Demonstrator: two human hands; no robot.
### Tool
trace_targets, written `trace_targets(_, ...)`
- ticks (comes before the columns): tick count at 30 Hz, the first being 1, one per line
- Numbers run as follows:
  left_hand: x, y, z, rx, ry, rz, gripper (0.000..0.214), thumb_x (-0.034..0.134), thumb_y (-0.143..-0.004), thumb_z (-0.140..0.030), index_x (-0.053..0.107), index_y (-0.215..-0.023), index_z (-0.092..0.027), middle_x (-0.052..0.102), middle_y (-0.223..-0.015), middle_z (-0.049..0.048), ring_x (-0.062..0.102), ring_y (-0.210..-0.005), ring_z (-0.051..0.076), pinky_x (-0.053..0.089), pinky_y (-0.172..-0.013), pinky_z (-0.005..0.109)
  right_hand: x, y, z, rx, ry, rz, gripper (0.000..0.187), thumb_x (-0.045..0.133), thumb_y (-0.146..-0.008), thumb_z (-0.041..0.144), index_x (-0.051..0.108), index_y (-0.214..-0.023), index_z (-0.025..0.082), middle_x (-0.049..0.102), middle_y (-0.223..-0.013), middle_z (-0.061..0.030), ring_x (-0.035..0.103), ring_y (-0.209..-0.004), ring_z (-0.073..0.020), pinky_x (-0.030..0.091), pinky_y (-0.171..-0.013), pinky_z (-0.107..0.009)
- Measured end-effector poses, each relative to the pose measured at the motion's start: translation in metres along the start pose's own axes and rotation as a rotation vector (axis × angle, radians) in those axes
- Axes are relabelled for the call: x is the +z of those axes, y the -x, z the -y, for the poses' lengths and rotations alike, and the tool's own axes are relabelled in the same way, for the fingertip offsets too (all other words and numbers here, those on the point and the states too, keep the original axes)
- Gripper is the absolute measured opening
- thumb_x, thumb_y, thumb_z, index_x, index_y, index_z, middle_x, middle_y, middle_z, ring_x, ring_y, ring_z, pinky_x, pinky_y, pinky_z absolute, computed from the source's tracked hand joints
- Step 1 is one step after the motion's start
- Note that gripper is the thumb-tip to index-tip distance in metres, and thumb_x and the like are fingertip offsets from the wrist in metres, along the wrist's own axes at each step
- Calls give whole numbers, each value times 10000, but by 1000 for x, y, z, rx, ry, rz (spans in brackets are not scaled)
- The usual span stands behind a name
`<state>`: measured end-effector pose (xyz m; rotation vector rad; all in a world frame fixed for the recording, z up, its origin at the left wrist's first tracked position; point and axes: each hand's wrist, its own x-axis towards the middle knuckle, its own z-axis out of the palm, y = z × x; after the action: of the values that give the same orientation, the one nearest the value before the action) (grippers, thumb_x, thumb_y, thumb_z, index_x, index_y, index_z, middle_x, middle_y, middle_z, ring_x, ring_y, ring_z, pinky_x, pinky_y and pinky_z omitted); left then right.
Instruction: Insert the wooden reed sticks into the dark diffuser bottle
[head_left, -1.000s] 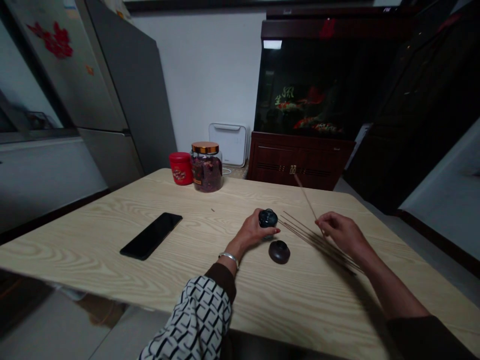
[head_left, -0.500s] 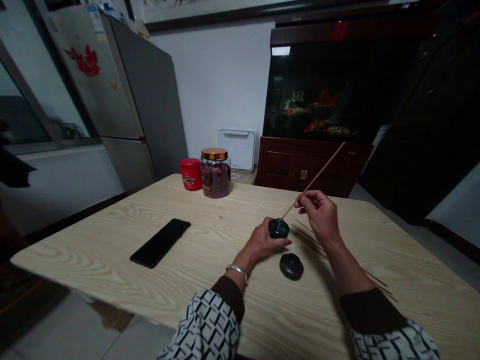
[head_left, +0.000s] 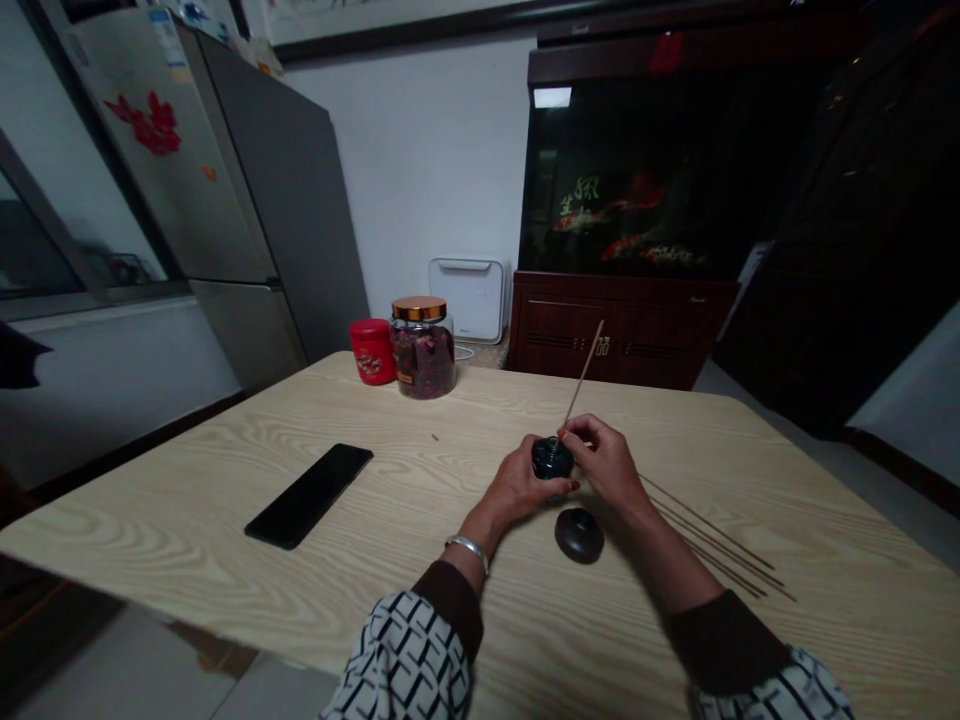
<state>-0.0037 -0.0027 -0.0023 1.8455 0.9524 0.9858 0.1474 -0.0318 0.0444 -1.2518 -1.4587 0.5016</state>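
My left hand [head_left: 521,478] is wrapped round a small dark glass bottle [head_left: 551,460] with an opening at its top. Between the fingertips of my right hand [head_left: 604,458] is a thin brown reed stick [head_left: 585,375], pinched low by the bottle's mouth. The stick stands nearly upright, leaning a little to the right; its lower end is at the opening, partly hidden by my fingers. A round dark-brown wooden cap [head_left: 579,535] lies on the table just in front of the bottle. Several more sticks [head_left: 720,535] lie to the right, partly under my right forearm.
On the pale wooden table [head_left: 420,600] a black phone [head_left: 309,497] lies at the left. A red canister [head_left: 373,352] and a glass jar of dried flowers [head_left: 424,358] stand at the far edge. Beyond are a fridge [head_left: 292,190] and a fish tank [head_left: 637,180].
My right hand has come down and left to the bottle's mouth, bringing the stick lower and more upright. My left hand still holds the bottle. The view has shifted slightly.
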Motion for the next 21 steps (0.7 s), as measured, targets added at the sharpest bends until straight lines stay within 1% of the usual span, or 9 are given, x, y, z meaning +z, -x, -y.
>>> trace_targets(3,0,1,-2,14,10,-4,615,847,-638,-426,566,-1119,-165,668,-978,50,610,-889,206,469,-797,306,-4,-2,-3,-9,-5,-21,266,624,-833,449,630,-858,185,673,-853,-50,623,-810,-197,478,-759,-316)
trace_targets(5,1,1,-3,19,15,-6,600,845,-644,-434,569,-1105,-167,668,-971,45,606,-880,198,466,-789,299,-15,-5,-7,-7,19,-59,300,596,-847,479,635,-885,183,681,-862,-55,622,-802,-195,475,-747,-312)
trace_targets(7,1,2,-3,18,22,-4,594,843,-649,-446,571,-1099,-170,670,-970,45,606,-872,193,465,-778,293,-36,-8,-15,2,134,-94,284,562,-864,456,643,-889,185,683,-841,-53,613,-761,-186,460,-714,-299)
trace_targets(9,1,1,-3,22,29,2,593,839,-655,-451,571,-1104,-170,672,-978,50,608,-872,192,464,-769,290,-64,-8,-27,44,368,-91,213,551,-859,382,655,-863,196,686,-812,-47,604,-736,-180,431,-686,-289)
trace_targets(10,1,1,-3,23,30,5,596,838,-657,-450,571,-1109,-169,672,-982,54,610,-874,193,464,-766,291,-78,-7,-33,84,509,-64,177,555,-845,344,662,-838,203,691,-804,-47,605,-737,-182,413,-675,-286)
trace_targets(12,1,1,-2,18,24,6,606,839,-655,-447,570,-1121,-166,672,-984,59,612,-874,197,465,-765,295,-103,-3,-46,198,749,34,126,576,-808,294,671,-784,215,700,-796,-53,610,-750,-188,383,-654,-284)
trace_targets(14,1,0,-1,11,19,9,610,838,-657,-446,568,-1127,-164,671,-984,60,612,-874,198,465,-763,298,-121,2,-56,315,885,149,93,606,-768,277,675,-750,218,707,-805,-62,616,-752,-193,368,-634,-282)
trace_targets(17,1,0,-2,14,32,17,596,829,-668,-445,568,-1122,-160,669,-985,59,612,-874,196,467,-763,295,-132,6,-65,413,961,261,68,642,-725,267,682,-738,213,715,-855,-79,627,-761,-197,370,-625,-279)
trace_targets(21,1,1,-4,17,57,18,569,829,-668,-407,573,-1108,-153,669,-977,57,613,-870,187,472,-774,292,-134,6,-70,447,963,323,56,643,-732,247,678,-725,204,719,-882,-89,636,-769,-194,379,-625,-272)
